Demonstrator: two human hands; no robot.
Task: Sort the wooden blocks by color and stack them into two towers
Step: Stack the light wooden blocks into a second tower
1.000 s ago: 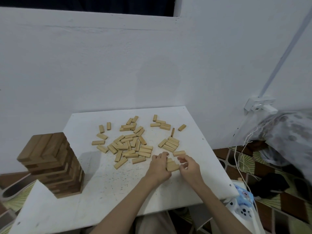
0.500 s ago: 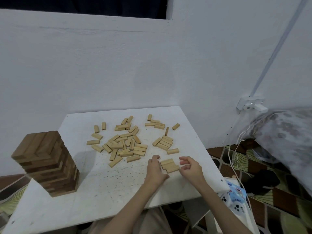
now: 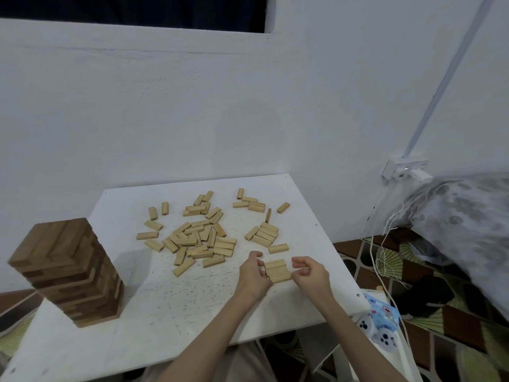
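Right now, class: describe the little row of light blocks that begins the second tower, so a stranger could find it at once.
Start at the white table and go to its near right part, between the two hands. There lies the row of light blocks, side by side. Unlike the scattered loose blocks behind, these are lined up neatly together.

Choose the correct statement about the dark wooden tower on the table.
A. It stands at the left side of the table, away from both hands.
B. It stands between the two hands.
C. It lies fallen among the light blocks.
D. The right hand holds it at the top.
A. The dark tower stands upright at the table's left side, while the left hand and right hand flank a small row of light blocks far to its right.
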